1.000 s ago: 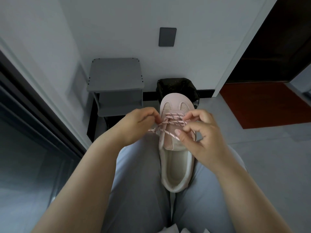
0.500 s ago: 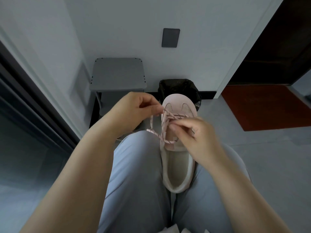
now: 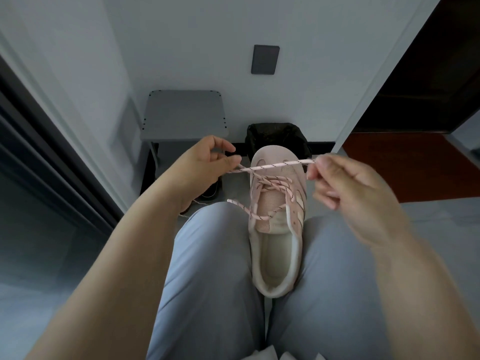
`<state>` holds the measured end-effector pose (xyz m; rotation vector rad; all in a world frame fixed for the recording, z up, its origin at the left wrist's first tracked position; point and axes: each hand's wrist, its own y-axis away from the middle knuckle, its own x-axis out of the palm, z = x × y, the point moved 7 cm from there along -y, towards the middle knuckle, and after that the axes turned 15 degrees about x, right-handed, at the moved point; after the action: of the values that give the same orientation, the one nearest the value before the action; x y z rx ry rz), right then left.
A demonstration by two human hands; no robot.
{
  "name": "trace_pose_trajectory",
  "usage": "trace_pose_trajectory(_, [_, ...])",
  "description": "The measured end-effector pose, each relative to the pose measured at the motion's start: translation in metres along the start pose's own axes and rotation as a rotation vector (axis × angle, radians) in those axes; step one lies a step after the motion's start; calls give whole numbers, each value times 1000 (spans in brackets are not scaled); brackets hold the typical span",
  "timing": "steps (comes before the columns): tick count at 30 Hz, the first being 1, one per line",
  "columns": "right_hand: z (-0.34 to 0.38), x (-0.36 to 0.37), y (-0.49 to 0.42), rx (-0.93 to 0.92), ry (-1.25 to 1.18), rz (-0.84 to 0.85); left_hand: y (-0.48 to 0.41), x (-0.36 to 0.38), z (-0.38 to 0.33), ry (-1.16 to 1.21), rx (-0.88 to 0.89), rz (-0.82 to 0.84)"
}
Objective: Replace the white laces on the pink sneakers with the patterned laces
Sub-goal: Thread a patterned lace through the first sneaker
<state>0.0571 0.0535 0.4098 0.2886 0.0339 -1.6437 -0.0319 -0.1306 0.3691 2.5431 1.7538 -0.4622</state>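
A pink sneaker (image 3: pixel 275 229) rests between my thighs, toe pointing away from me. A pink patterned lace (image 3: pixel 275 165) with dark flecks is threaded through its upper eyelets. My left hand (image 3: pixel 205 167) pinches the lace to the left of the toe. My right hand (image 3: pixel 348 185) pinches the lace's tip to the right of the toe, so a stretch runs taut across the toe between both hands. The lace's other end (image 3: pixel 235 202) lies loose on my left thigh.
A grey stool (image 3: pixel 184 115) stands against the wall ahead, with a black-lined bin (image 3: pixel 275 133) to its right. Dark shoes (image 3: pixel 207 190) and a thin white lace lie on the floor under my left hand. A red mat (image 3: pixel 415 165) covers the floor at right.
Both hands have moved apart from the eyelets, left hand leftward and right hand rightward, drawing a length of patterned lace out taut across the toe.
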Motion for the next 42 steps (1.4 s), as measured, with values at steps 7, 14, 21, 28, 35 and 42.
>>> trace_pose_trajectory(7, [-13, 20, 3, 16, 525, 42, 9, 8, -15, -405, 288, 45])
trace_pose_trajectory(14, [-6, 43, -2, -82, 445, -119, 29, 48, -29, -53, 319, 334])
trace_pose_trajectory(21, [-13, 28, -7, -107, 488, -253, 24, 26, -13, -270, 295, 168])
trace_pose_trajectory(28, [-26, 36, -10, -150, 786, -346, 28, 18, 2, -389, 274, 74])
trace_pose_trajectory(35, [-29, 42, -14, -146, 721, -348, 33, 17, -3, -411, 334, -9])
trace_pose_trajectory(42, [-34, 41, -16, -131, 589, -360, 33, 18, 0, -439, 338, -33])
